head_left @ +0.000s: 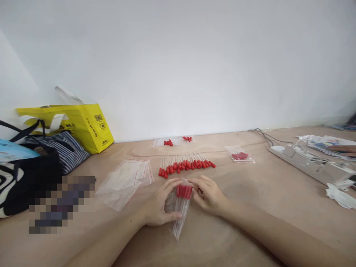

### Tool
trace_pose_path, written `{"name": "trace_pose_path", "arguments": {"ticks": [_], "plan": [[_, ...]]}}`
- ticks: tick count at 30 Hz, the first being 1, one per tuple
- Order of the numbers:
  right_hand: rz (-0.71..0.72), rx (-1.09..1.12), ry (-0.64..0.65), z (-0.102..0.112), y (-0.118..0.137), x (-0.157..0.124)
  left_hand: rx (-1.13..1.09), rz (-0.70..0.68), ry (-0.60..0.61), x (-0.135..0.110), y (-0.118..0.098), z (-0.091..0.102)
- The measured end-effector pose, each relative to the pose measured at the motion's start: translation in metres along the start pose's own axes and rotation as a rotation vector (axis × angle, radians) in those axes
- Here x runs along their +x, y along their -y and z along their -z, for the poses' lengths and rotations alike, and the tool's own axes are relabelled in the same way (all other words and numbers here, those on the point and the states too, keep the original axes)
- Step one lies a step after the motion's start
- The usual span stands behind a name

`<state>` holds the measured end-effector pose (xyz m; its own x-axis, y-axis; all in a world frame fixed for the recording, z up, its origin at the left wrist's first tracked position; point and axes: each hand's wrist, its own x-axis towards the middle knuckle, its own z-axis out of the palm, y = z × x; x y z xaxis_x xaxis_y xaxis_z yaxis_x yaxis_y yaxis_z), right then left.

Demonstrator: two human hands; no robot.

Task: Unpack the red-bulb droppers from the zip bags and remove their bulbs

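A clear zip bag [182, 215] stands between my hands, with several red-topped droppers [184, 191] inside it, bulbs towards the top. My left hand [161, 204] is curled round the bag's left side, thumb against its lower part and fingers at its upper edge. The fingers of my right hand [207, 194] pinch the upper right corner. Just beyond my hands, a row of loose droppers [189, 164] with red bulbs and thin pale stems lies fanned out, bulbs towards me. To the left lies an overlapping stack of flat zip bags [125, 181].
Filled zip bags [240, 154] lie right of the row and, further back, another pair [175, 142] by the wall. A white power strip [308, 165] with cables is at the right, near crumpled white plastic [342, 194]. A yellow bag [94, 128] and striped pouch [66, 148] stand left.
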<state>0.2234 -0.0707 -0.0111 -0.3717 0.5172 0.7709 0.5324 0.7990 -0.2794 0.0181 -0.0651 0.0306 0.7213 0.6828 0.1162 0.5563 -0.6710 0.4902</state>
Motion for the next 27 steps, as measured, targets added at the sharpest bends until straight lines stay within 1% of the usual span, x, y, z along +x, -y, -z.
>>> {"name": "trace_pose_path", "arguments": {"ticks": [3, 5, 6, 8, 11, 13, 15, 18, 20, 24, 27], "plan": [[0.006, 0.061, 0.197, 0.005, -0.003, -0.003, 0.007, -0.023, 0.047, -0.003, 0.007, 0.0], [-0.047, 0.064, 0.284, 0.008, -0.007, -0.003, 0.036, -0.007, 0.091, -0.003, 0.017, 0.001], [-0.108, 0.052, 0.305, 0.008, -0.009, -0.002, 0.053, 0.002, 0.106, -0.002, 0.022, 0.003], [-0.266, 0.015, 0.308, 0.007, -0.015, 0.0, 0.074, 0.01, 0.119, 0.0, 0.032, 0.006], [-0.441, -0.028, 0.279, 0.001, -0.022, 0.002, 0.076, -0.009, 0.08, 0.003, 0.039, 0.009], [-0.499, -0.043, 0.283, -0.004, -0.025, 0.002, 0.095, -0.004, 0.021, 0.002, 0.035, 0.007], [-0.505, -0.04, 0.305, -0.007, -0.026, 0.002, 0.121, 0.028, -0.008, -0.002, 0.026, 0.002], [-0.464, -0.012, 0.348, -0.007, -0.028, 0.0, 0.131, 0.076, 0.037, -0.007, 0.014, -0.001], [-0.475, -0.016, 0.362, -0.004, -0.031, -0.001, 0.124, 0.081, 0.055, -0.007, 0.008, 0.001], [-0.595, -0.047, 0.347, 0.0, -0.035, -0.001, 0.124, 0.09, 0.069, 0.003, 0.0, 0.008], [-0.659, 0.0, 0.353, -0.002, -0.033, 0.001, 0.084, 0.103, 0.047, 0.014, 0.0, 0.001]]}}
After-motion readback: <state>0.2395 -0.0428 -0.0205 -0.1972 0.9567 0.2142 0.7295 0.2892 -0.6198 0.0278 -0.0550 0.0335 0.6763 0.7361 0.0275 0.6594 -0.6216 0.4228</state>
